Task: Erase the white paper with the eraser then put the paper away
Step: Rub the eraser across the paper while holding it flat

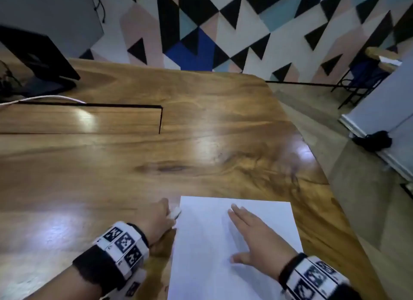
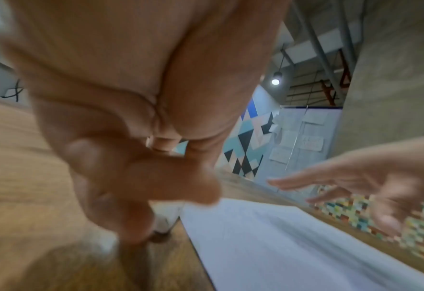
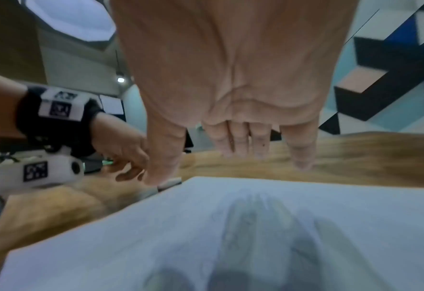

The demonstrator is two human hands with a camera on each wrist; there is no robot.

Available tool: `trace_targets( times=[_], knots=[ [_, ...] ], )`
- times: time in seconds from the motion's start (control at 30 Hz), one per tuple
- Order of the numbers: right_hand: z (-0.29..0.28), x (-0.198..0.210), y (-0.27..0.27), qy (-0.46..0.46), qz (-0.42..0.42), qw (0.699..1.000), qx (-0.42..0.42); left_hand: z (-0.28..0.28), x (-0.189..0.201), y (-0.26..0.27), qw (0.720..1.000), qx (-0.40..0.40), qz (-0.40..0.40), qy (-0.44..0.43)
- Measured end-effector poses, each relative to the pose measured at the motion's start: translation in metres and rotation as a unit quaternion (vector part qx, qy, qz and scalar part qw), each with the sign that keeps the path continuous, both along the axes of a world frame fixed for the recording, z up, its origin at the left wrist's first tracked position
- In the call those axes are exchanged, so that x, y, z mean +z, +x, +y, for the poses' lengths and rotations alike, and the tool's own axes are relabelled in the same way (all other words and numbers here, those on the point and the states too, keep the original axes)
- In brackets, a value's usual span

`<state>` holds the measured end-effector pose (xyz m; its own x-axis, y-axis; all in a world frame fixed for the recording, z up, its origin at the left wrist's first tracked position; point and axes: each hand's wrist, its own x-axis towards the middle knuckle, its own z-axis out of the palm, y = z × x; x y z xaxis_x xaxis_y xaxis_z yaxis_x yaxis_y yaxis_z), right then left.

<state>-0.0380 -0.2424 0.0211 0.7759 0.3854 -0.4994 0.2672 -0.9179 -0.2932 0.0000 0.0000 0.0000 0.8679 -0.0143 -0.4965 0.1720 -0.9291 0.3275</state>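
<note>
A white sheet of paper (image 1: 234,266) lies flat near the front edge of the wooden table (image 1: 156,161). At the sheet's far-left corner my left hand (image 1: 164,212) pinches a small white eraser (image 1: 175,212), which sits on the wood right beside the paper's edge. The left wrist view shows the eraser (image 2: 167,215) under my curled fingers, with the paper (image 2: 280,246) to its right. Over the middle of the sheet my right hand (image 1: 248,226) is spread with straight fingers and holds nothing. Seen from the right wrist, it (image 3: 250,153) hovers a little above the paper (image 3: 230,226) and casts a shadow on it.
A black screen on a stand (image 1: 38,60) sits at the table's back left, with a white cable (image 1: 44,97) running to a long hatch (image 1: 89,118) in the tabletop. The table's curved right edge (image 1: 312,156) drops to the floor, where a white board (image 1: 380,112) stands.
</note>
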Motion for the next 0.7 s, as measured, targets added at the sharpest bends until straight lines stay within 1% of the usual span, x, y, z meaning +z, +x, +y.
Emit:
trace_targets(
  times=[0.07,0.13,0.27,0.33,0.4,0.5,0.6,0.7],
  knots=[
    [0.015,-0.015,0.015,-0.006,0.005,1.0,0.024,-0.003,-0.011,0.009,1.0,0.009,-0.013,0.017],
    [0.03,-0.026,0.027,-0.033,0.003,0.998,0.055,-0.007,-0.015,0.012,0.999,0.013,-0.004,0.034],
    [0.035,-0.05,0.029,-0.065,0.016,0.994,0.088,-0.011,-0.024,0.009,0.998,0.027,0.001,0.055],
    [0.035,-0.054,0.025,-0.058,0.014,0.994,0.09,-0.011,-0.024,0.007,0.998,0.036,0.006,0.043],
    [0.035,-0.055,0.021,-0.049,0.014,0.995,0.089,-0.01,-0.021,0.005,0.999,0.028,0.001,0.035],
    [0.035,-0.054,0.015,-0.036,0.012,0.996,0.078,-0.006,-0.016,0.0,0.999,0.033,-0.027,0.014],
    [0.036,-0.05,0.015,-0.03,0.005,0.997,0.069,-0.003,-0.014,-0.008,0.996,0.068,-0.044,-0.046],
    [0.04,-0.047,0.024,-0.029,-0.024,0.997,0.065,-0.003,-0.011,-0.014,0.989,0.1,-0.049,-0.101]
  ],
)
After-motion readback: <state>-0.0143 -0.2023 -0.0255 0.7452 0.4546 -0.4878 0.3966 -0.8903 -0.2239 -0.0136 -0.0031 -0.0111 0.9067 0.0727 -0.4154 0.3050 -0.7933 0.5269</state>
